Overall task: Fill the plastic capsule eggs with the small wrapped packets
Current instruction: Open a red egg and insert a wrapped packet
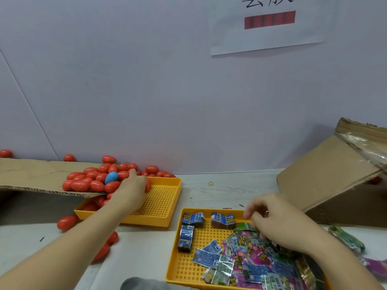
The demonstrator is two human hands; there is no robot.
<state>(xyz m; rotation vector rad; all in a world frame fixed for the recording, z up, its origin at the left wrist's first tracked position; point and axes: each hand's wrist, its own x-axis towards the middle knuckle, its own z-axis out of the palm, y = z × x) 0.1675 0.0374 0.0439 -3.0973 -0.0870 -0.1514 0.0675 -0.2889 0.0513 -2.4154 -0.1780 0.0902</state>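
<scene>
A person's two bare hands work over a pale table against a plain wall. The left hand (132, 191) reaches into a heap of red capsule eggs (92, 181), its fingers curled down among them; whether it grips one cannot be told. The heap holds more than twenty red eggs, and one blue egg (111, 177) lies near its top. The eggs spill from a cardboard flap (31, 174) into the far yellow tray (165, 197), a perforated tray. About three more red eggs lie loose on the table in front of that tray, partly hidden behind the left forearm.

The right hand (278, 225) hovers over the near yellow tray (184, 266), fingers bent down into a pile of small wrapped packets (247, 256); the fingertips are hidden, so what they pinch cannot be told. The pile, too tangled to count, mixes pink, blue and green wrappers. Three blue blocks of bundled packets (186, 237) stand apart at the tray's far left. A tilted cardboard box (335, 181) sits at right. One rubber band (211, 183) lies on the table. A paper sign (268, 24) hangs on the wall.
</scene>
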